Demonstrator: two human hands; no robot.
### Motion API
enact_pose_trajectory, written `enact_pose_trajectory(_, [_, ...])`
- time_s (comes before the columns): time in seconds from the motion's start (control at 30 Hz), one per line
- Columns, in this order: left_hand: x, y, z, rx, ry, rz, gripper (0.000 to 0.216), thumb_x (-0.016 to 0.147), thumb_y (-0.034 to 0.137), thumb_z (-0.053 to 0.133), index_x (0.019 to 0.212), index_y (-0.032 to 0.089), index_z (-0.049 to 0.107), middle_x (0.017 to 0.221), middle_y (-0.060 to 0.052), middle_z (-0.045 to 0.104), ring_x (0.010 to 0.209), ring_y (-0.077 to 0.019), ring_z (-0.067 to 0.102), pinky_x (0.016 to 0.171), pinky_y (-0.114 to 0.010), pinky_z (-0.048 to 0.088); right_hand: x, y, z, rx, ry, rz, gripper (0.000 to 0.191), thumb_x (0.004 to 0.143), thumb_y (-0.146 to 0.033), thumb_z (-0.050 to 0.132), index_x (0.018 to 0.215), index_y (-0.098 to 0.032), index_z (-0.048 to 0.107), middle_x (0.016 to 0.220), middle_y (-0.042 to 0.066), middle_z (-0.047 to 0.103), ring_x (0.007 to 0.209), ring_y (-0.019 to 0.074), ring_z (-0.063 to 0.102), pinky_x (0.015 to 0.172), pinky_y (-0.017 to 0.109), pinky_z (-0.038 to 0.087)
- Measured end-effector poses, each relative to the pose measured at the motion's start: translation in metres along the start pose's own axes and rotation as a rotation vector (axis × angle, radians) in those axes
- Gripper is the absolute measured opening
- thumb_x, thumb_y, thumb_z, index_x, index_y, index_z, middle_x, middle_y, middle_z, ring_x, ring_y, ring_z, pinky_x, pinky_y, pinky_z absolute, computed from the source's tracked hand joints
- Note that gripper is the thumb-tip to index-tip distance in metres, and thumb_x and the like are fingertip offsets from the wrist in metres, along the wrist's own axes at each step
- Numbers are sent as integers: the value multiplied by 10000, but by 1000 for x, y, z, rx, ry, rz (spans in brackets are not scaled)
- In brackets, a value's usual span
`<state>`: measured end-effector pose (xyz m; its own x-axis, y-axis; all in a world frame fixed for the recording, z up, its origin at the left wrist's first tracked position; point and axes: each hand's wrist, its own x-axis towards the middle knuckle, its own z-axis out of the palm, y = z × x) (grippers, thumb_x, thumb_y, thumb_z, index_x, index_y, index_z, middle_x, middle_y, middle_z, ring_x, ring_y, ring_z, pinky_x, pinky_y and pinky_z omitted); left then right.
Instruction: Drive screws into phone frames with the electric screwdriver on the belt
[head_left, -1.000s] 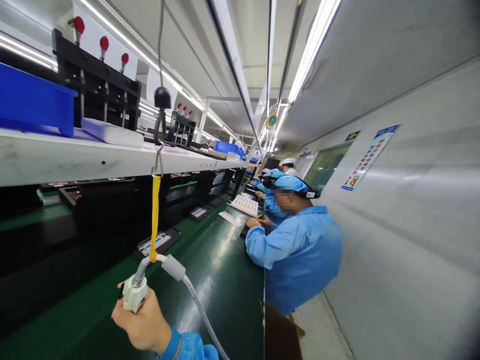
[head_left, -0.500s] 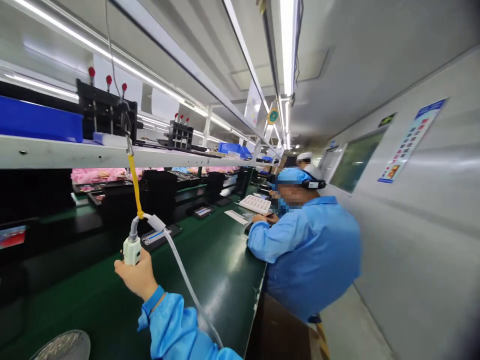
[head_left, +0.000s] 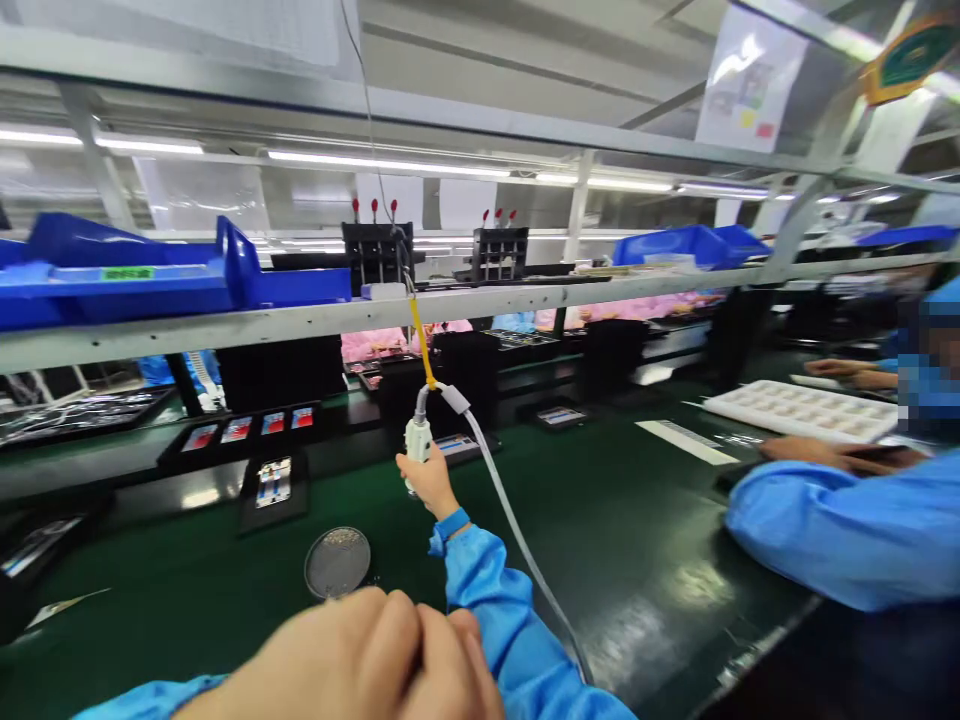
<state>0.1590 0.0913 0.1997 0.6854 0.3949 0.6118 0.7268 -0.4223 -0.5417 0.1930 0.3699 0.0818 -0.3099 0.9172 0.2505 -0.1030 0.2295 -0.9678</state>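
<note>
I record my right hand (head_left: 435, 485) closed around the tool (head_left: 417, 442), as it is in both earlier views. The tool is upright above the bench (head_left: 615, 520), tied to a yellow strap (head_left: 421, 345) that hangs from a wire; its lower end is mostly hidden by the hand. A grey cable (head_left: 510, 510) loops from its top down past my right sleeve.

My left hand (head_left: 367, 660) is new since half a second ago. It fills the lower foreground, fingers curled and knuckles up; I cannot tell whether it holds anything.

My camera now faces the bench more squarely. The dish (head_left: 337, 563), cut by the bottom edge before, shows whole, with small bits in it. A fixture (head_left: 274, 485) bearing a part lies behind it, to the left. The co-worker's sleeve (head_left: 795, 530) has shifted to the right edge, near a white tray (head_left: 802, 410). Blue bins (head_left: 172, 285) stand along the shelf (head_left: 300, 322).
</note>
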Motion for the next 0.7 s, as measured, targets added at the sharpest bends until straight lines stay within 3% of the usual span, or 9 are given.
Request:
enact_pose_trajectory(0.07, [17, 7, -5, 89, -19, 89, 119, 861, 87, 618, 825, 194, 580, 538, 68, 399, 407, -104, 363, 352, -286, 245, 5, 6, -2, 1, -9, -4, 344, 936, -366, 606, 1200, -146, 590, 1142, 77, 637, 967, 178, 647, 827, 372, 582])
enact_pose_trajectory(0.17, [5, 13, 11, 125, -141, 106, 93, 866, 106, 552, 819, 176, 592, 577, 36, 473, 425, -116, 428, 378, -285, 320, 7, 11, -11, -11, -13, -9, 330, 936, -364, 607, 1180, -143, 596, 1106, 69, 644, 929, 166, 649, 797, 351, 585])
enact_pose_trajectory(0.23, [-26, 13, 30, 59, -329, -21, 65, 871, 162, 564, 912, 183, 609, 689, 1, 573, 504, -148, 538, 443, -288, 422, 7, 12, -15, -15, -14, -5, 329, 936, -366, 607, 1176, -142, 598, 1105, 69, 644, 928, 166, 650, 796, 350, 585])
enact_pose_trajectory(0.3, [-68, 11, 49, 40, -543, -227, 67, 831, 166, 604, 884, 205, 601, 757, -18, 623, 572, -192, 621, 486, -298, 485, 7, 10, -15, -10, -14, 0, 331, 936, -369, 606, 1177, -142, 598, 1110, 71, 644, 932, 167, 651, 797, 352, 585])
enact_pose_trajectory(0.43, [-156, 17, 60, 53, -683, -424, 198, 683, 87, 668, 856, 178, 637, 760, -51, 674, 520, -223, 658, 457, -303, 522, 8, 4, -13, 18, -10, -1, 312, 937, -366, 607, 1149, -137, 608, 1075, 64, 651, 897, 154, 652, 768, 331, 586])
enact_pose_trajectory(0.5, [-195, 35, 45, 49, -715, -555, 204, 744, 95, 632, 927, 183, 649, 806, -59, 693, 583, -222, 693, 508, -296, 560, 6, 1, -13, 28, -4, -3, 289, 938, -361, 607, 1114, -131, 616, 1024, 52, 655, 843, 135, 648, 725, 302, 582])
enact_pose_trajectory(0.57, [-223, 72, 18, 43, -731, -715, 188, 857, 168, 583, 1032, 201, 642, 932, -84, 713, 742, -232, 732, 637, -304, 602, 0, 0, -16, 32, 10, -3, 255, 937, -344, 612, 1066, -125, 623, 934, 29, 652, 748, 105, 628, 652, 256, 564])
enact_pose_trajectory(0.63, [-231, 124, -17, -75, -734, -907, 202, 945, 267, 529, 1121, 230, 618, 1083, -92, 701, 926, -228, 724, 791, -300, 599, -6, -1, -21, 34, 31, -10, 197, 924, -297, 635, 1006, -118, 626, 796, -13, 622, 611, 65, 571, 549, 198, 511])
enact_pose_trajectory(0.7, [-215, 176, -50, -353, -719, -1089, 215, 978, 320, 505, 1163, 262, 598, 1146, -60, 682, 1014, -192, 691, 877, -260, 564, -9, -2, -23, 41, 63, -31, 124, 869, -202, 681, 935, -116, 621, 661, -60, 567, 508, 47, 514, 475, 173, 451])
